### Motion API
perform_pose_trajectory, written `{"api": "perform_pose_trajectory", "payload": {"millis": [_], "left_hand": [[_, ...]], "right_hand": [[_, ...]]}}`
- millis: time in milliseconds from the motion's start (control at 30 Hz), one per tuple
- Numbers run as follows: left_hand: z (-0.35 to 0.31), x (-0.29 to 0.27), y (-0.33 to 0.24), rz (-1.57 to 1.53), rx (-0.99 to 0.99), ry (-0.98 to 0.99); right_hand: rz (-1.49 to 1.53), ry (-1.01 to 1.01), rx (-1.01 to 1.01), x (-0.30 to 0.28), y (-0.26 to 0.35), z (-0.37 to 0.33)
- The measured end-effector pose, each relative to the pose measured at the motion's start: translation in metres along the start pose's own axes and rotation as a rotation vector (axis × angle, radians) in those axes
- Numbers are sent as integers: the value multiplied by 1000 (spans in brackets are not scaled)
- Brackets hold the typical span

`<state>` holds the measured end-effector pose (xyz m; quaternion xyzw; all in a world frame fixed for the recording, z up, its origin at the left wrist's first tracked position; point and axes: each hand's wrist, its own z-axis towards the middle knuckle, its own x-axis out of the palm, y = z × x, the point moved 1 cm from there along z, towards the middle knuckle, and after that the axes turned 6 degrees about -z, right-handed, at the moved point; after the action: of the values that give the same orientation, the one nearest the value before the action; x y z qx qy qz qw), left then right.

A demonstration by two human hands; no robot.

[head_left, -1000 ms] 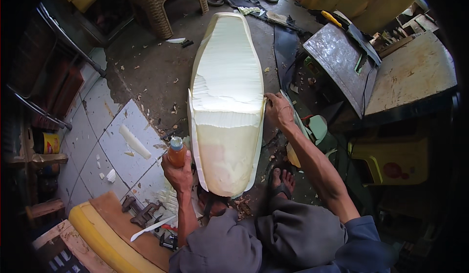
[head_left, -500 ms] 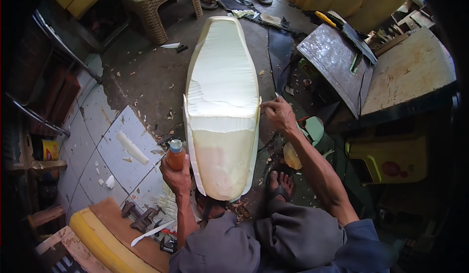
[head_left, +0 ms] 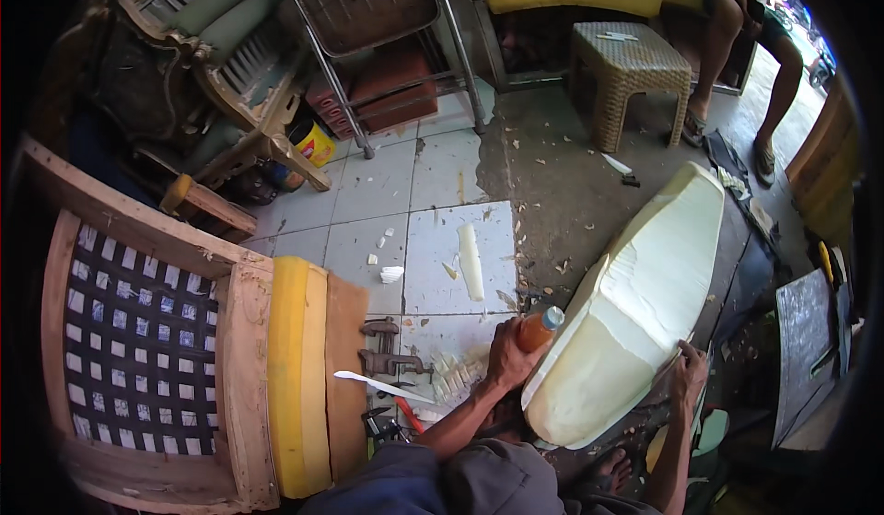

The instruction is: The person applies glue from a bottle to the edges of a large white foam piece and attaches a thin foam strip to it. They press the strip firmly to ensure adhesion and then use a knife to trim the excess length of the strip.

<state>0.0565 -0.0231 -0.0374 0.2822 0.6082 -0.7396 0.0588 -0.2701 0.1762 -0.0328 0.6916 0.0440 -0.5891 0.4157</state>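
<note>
A long cream foam motorcycle seat (head_left: 635, 280) lies in front of me, slanting from lower left up to the right, with a step across its middle. My left hand (head_left: 506, 358) is wrapped round a small bottle (head_left: 536, 331) of orange-brown contents with a pale cap, held upright beside the seat's left edge. At the seat's right edge, my right hand (head_left: 690, 375) is closed with its fingertips against the foam border. Whatever those fingers pinch is too small to make out.
Left of me are a clamp (head_left: 382, 354), a white-bladed knife (head_left: 378, 384), a yellow cushion (head_left: 296, 368) and a wooden frame with woven straps (head_left: 244, 395). Foam scraps (head_left: 470, 262) litter the tiles. Beyond stand a woven stool (head_left: 631, 64), a folding chair (head_left: 368, 8) and a seated person (head_left: 723, 31).
My view has swung left, so the seat and both hands appear further right and the wooden frame has come in. The bottle stays in my left hand; my right hand remains by the seat's right edge.
</note>
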Motion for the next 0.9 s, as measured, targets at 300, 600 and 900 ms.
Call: {"api": "perform_pose_trajectory", "payload": {"millis": [300, 600, 900], "left_hand": [[-17, 14, 25, -50, -37, 9], [-11, 7, -7, -19, 51, 41], [-12, 11, -2, 40, 80, 18]], "right_hand": [[571, 378, -129, -7, 146, -43], [355, 375, -441, -5, 205, -54], [292, 317, -484, 17, 197, -62]]}}
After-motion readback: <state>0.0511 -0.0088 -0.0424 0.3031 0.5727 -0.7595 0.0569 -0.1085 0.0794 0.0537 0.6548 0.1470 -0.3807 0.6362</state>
